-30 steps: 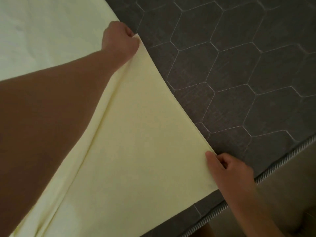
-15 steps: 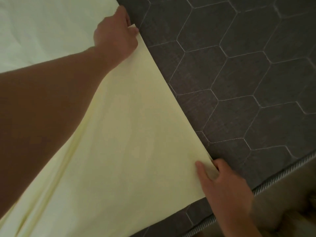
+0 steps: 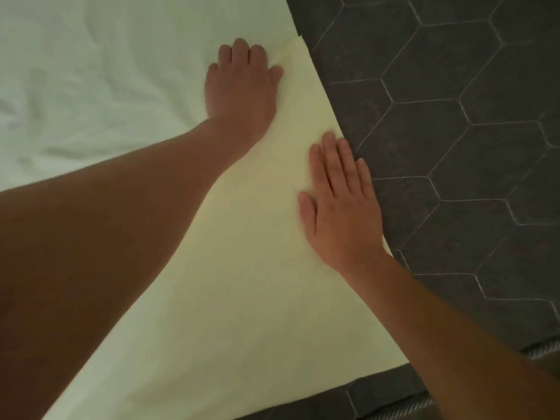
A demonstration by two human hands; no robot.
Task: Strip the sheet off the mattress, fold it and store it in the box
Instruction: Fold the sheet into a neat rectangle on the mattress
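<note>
Both of my hands are off the sheet edge they were pinching a moment ago and are now lying palm-down on it, with the lifted layer settling flat onto the half beneath. I am smoothing a fold in the pale yellow sheet (image 3: 257, 298), which is lying across the bare grey mattress (image 3: 454, 147), its long edge running diagonally between my hands. My left hand (image 3: 242, 86) is resting at the far corner with the fingers stretched away from me and gripping nothing. Its thumb is lying just beside a small raised lip of cloth. My right hand (image 3: 342, 207) is pressing nearer to me, fingers straight and close together along the edge where sheet meets mattress, and it is holding nothing either. To do this well, I judge I should be sweeping from the middle out toward that edge so that creases are pushed out. I should also be checking that the far corner is sitting square on the layer below before taking the next fold. The box is not showing.
</note>
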